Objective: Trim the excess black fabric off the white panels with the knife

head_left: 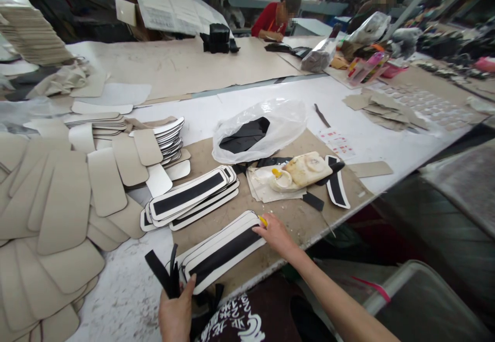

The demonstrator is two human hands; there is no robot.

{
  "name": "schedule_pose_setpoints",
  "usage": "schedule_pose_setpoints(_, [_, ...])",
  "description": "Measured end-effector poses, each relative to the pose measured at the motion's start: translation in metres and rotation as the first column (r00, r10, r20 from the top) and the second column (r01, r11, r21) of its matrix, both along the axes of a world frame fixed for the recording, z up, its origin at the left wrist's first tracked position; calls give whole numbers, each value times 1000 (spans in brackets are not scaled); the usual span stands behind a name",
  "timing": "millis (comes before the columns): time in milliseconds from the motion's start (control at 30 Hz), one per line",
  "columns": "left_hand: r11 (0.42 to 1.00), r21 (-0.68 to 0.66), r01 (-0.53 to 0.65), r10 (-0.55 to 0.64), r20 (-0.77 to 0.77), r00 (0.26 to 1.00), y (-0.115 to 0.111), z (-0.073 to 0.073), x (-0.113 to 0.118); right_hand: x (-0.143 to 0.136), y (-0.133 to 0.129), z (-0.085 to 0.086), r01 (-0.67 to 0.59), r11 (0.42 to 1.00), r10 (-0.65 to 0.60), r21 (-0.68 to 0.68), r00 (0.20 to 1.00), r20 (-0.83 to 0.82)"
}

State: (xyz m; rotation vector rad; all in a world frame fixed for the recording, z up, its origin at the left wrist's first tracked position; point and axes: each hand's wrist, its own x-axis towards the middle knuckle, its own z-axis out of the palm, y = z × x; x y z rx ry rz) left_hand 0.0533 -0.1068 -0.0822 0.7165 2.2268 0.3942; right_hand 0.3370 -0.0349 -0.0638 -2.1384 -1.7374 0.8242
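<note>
My left hand [176, 308] is closed around several loose black strips [158, 271], its thumb at the near left end of a white rounded panel [218, 276]. Along the middle of that panel lies a black strip [226, 251]. My right hand [275, 232] is at the panel's far right end, fingertips pinched on the strip's end, with a short yellow stick-like piece [263, 221] showing between the fingers. More white panels lie under this one. Beyond them is a stack of panels bearing black strips [189, 196]. A stained cream plastic bottle [309, 169] lies to the right.
Beige panels [65, 202] spread over the left side. A clear plastic bag [278, 120] holds black pieces. Another strip-bearing panel [338, 184] lies near the table's right edge. A person in a red top [266, 19] sits across the table.
</note>
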Motion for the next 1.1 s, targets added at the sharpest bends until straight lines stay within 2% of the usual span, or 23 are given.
schedule_pose_setpoints(200, [1000,26,-9,9,-4,1000,0,3,3,2,3,-7,2,1000,-2,10,1000,-29])
schedule_pose_setpoints(400, [999,48,-15,15,3,1000,0,7,6,5,5,-10,68,996,-74,-64,994,-84])
schedule_pose_setpoints(500, [999,41,-10,11,-18,1000,1,9,8,9,6,-11,118,989,-136,-87,963,-231])
schedule_pose_setpoints(633, [999,39,-33,34,-6,999,0,8,9,16,5,-9,106,987,-152,-121,863,-482])
schedule_pose_setpoints(700, [998,56,-42,42,2,999,0,5,9,20,2,-8,107,983,-170,-148,832,-528])
schedule_pose_setpoints(767, [996,74,-46,46,6,999,-1,4,9,23,-2,-7,99,983,-164,-152,843,-513])
schedule_pose_setpoints(833, [995,84,-54,54,10,999,-1,3,9,23,-7,-5,69,989,-119,-128,888,-444])
schedule_pose_setpoints(967, [992,97,-77,75,27,997,-1,5,10,13,-18,5,8,999,-17,-51,983,-184])
schedule_pose_setpoints(1100, [985,140,-103,93,71,993,-2,5,8,1,-24,18,2,1000,-2,15,1000,-26])
